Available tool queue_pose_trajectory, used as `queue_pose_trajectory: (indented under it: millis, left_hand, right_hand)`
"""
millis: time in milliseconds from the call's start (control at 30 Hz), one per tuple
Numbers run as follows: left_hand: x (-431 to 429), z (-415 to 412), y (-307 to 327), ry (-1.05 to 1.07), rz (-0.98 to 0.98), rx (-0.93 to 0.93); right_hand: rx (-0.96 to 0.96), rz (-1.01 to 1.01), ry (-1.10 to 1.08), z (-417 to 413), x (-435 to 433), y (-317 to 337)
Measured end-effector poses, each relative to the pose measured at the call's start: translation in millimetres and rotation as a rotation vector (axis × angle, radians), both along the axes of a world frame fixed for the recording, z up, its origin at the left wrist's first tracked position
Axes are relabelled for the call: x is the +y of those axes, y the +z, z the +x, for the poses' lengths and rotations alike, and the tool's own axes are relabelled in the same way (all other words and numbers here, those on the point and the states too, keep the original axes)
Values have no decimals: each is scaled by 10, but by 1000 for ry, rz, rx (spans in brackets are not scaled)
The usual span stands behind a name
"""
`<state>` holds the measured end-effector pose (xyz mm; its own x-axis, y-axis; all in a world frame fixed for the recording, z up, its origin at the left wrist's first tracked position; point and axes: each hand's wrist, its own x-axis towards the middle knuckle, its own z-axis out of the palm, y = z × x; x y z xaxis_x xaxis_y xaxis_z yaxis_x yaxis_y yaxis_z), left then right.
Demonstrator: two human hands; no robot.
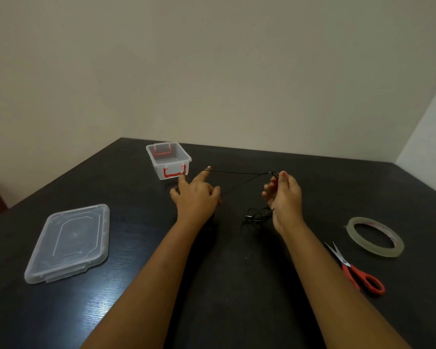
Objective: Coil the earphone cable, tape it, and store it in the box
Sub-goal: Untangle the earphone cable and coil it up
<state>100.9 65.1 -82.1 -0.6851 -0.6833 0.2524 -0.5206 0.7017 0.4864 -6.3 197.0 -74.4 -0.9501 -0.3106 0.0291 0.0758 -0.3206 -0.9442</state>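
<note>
A thin black earphone cable (239, 173) is stretched taut between my two hands above the dark table (237, 273). My left hand (196, 195) has its fingers spread, with the cable looped over the raised index fingertip and running back past the thumb. My right hand (285, 195) pinches the other end of the cable between thumb and fingers. The loose rest of the cable lies in a tangle (258, 216) on the table just under my right hand. The clear box (168, 161) with red latches stands open and empty behind my left hand.
The box's clear lid (69, 244) lies flat at the front left. A roll of clear tape (375, 236) lies at the right, with red-handled scissors (354, 269) just in front of it. The table's far edge meets a plain wall.
</note>
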Motion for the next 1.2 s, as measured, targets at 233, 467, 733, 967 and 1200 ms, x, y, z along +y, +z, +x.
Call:
queue_pose_trajectory:
  millis: [233,467,733,967,1200]
  left_hand:
    - [5,-35,-80,-100,8,-142]
    - [-170,25,-60,-116,159,-117]
    - [-276,212,100,-228,238,54]
    - [-91,131,4,-125,-234,13]
    - [152,-64,-43,-418,63,471]
  right_hand:
    - [-310,-479,213,-56,71,61]
    - [-326,-374,88,-172,149,43]
    - [-124,-68,25,-167,135,-8]
    - [-70,-98,168,-87,140,16]
    - [120,98,471,23,67,-8]
